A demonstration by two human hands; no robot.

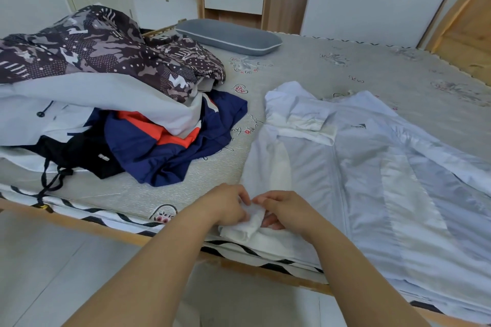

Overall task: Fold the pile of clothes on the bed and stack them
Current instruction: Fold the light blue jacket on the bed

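A white jacket lay spread face-up across the right half of the bed, zip running down the middle and its hood bunched near the collar, laid flat so the panels could be folded cleanly. At the near edge of the mattress both hands met on the jacket's cuff: the left hand had its fingers curled round the bunched white cloth, and the right hand pinched the same piece from the other side, probably to straighten or turn the sleeve end before folding. The remaining pile of clothes sat well apart on the left, a navy and orange garment spilling from under a patterned quilt. A grey pillow rested near the headboard
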